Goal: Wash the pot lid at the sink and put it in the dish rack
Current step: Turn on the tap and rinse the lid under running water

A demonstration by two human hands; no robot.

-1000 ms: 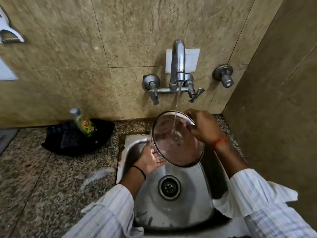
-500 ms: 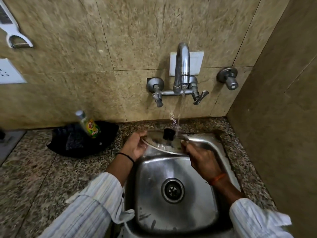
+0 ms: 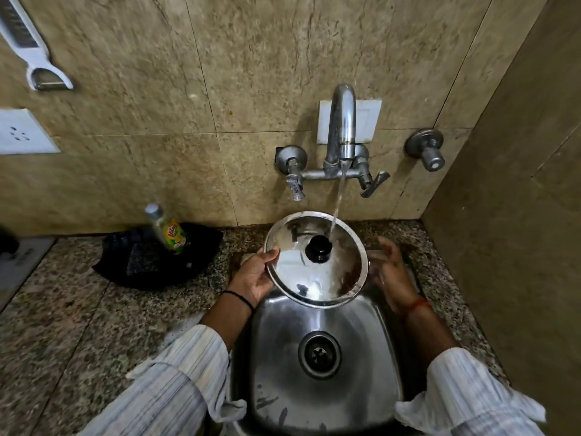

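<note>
A round steel-rimmed pot lid [image 3: 327, 278] with a black knob faces up toward me over the back of the steel sink [image 3: 371, 347]. Water from the tap [image 3: 341, 127] lands on it near the knob. My left hand [image 3: 254, 275] grips the lid's left rim. My right hand [image 3: 390, 269] is beside the lid's right edge, fingers spread and blurred; whether it touches the rim I cannot tell. No dish rack is in view.
A dish-soap bottle [image 3: 168, 229] leans in a black tray [image 3: 151, 262] on the granite counter [image 3: 78, 325] left of the sink. A tiled wall closes the right side. A peeler [image 3: 34, 55] hangs on the back wall at upper left.
The lid has turned from its underside under the stream, through edge-on, to knob side up. My left hand took the left rim and my right hand came off to the right.
</note>
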